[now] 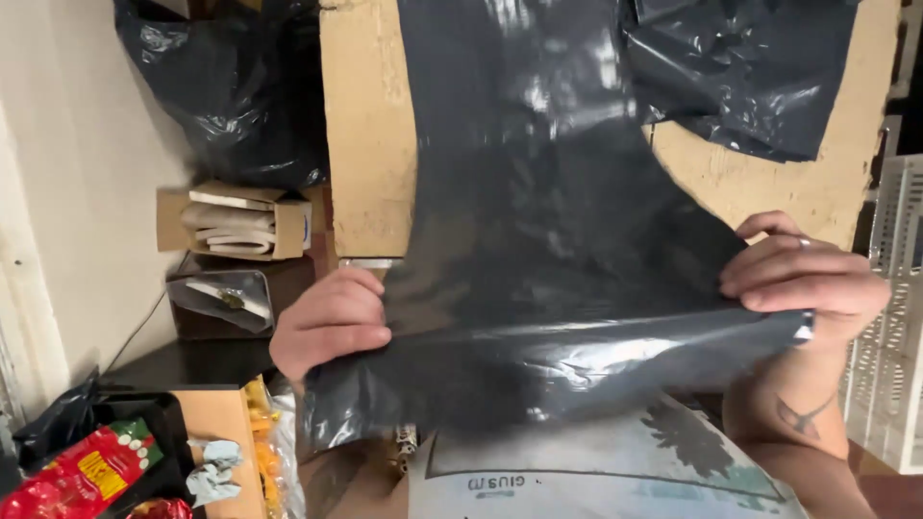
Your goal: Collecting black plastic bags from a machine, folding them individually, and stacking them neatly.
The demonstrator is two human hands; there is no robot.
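A large black plastic bag (548, 279) is stretched wide in front of me, over a wooden board (370, 144). My left hand (332, 322) grips the bag's left edge with curled fingers. My right hand (803, 279) pinches the bag's right edge, wearing a ring; a tattoo shows on that forearm. The bag's lower rim folds back toward me above my printed shirt (596, 471).
More black plastic bags (750, 67) lie at the top left and top right. An open cardboard box (240, 221) with folded items sits left, above a dark tray (221, 303). Red snack packets (77, 471) lie bottom left. A white crate (894, 317) stands at right.
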